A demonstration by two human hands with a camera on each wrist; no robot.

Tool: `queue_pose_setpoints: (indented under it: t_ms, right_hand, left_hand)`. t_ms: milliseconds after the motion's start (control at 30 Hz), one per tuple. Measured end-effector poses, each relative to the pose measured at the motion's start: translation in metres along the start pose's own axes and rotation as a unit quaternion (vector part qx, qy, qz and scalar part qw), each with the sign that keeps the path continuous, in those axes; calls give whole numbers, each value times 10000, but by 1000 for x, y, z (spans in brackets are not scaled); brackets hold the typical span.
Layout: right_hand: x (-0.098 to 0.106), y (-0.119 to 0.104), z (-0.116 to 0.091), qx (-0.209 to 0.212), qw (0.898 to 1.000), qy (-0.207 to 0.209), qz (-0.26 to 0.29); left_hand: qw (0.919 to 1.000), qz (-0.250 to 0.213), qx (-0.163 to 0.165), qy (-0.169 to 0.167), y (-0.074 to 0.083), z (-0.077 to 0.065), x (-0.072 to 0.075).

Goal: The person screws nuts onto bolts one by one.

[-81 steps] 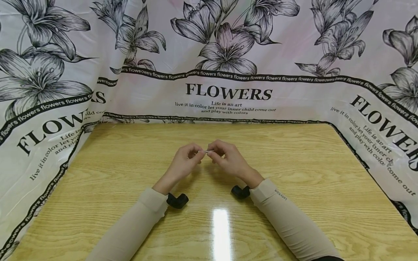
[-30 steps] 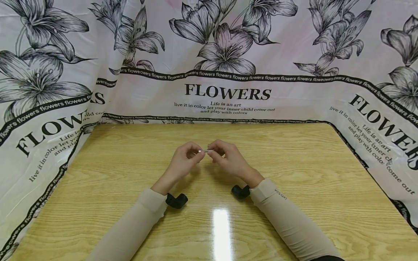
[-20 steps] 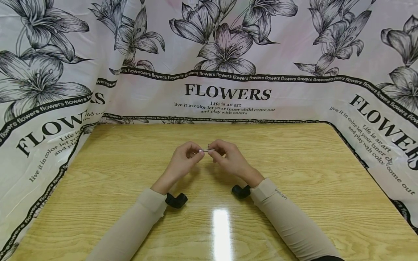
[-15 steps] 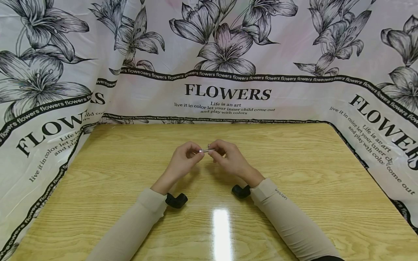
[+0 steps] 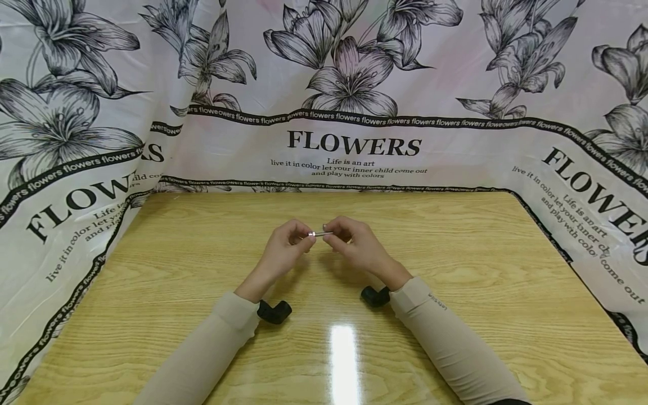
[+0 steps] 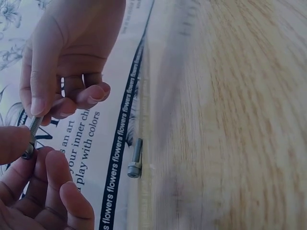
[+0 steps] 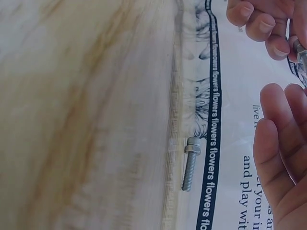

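Above the table, a small metal bolt (image 5: 323,233) with a nut (image 5: 313,233) lies level between my hands. My left hand (image 5: 286,244) pinches its head end between thumb and fingertips. The shank end is pinched by my right hand (image 5: 354,243). In the left wrist view the threaded shank of that bolt (image 6: 35,127) runs up to the right fingertips. A second bolt (image 6: 136,158), also with a nut on it, lies on the table near the far edge; the right wrist view shows the same second bolt (image 7: 190,165). I cannot make it out in the head view.
The wood-grain table (image 5: 202,270) reaches back to a flower-printed curtain (image 5: 228,146), which also hangs along both sides. A black elbow-shaped piece sits at each wrist, a left one (image 5: 275,312) and a right one (image 5: 375,297). Light glares off the table front (image 5: 344,360).
The fingertips have drawn slightly apart, and more of the bolt and its nut shows between them. Both arms stay almost in place.
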State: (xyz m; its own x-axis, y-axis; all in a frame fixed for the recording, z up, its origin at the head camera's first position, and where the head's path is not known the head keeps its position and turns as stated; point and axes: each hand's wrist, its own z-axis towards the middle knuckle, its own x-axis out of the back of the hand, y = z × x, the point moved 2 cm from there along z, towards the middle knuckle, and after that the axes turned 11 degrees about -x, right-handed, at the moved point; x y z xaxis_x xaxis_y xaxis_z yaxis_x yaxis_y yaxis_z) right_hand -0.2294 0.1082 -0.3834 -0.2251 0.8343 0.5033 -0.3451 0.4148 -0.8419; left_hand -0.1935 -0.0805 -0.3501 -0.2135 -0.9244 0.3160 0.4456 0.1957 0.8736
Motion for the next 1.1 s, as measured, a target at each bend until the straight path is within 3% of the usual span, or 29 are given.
queue_pose_setpoints:
  t_ms: [300, 567, 867, 1100]
  right_hand:
    - [1, 1, 1, -27, 9999, -76, -110]
    - [2, 2, 2, -22, 9998, -180, -102]
    - [3, 2, 2, 10, 9996, -234, -174]
    - [4, 1, 2, 24, 9993, -317, -219]
  left_hand:
    - [10000, 1, 62, -26, -2, 0, -1]
    - [9999, 38, 151, 44, -36, 5, -3]
    - [9998, 196, 9, 51, -39, 5, -4]
    - [9993, 357, 108, 9, -41, 5, -4]
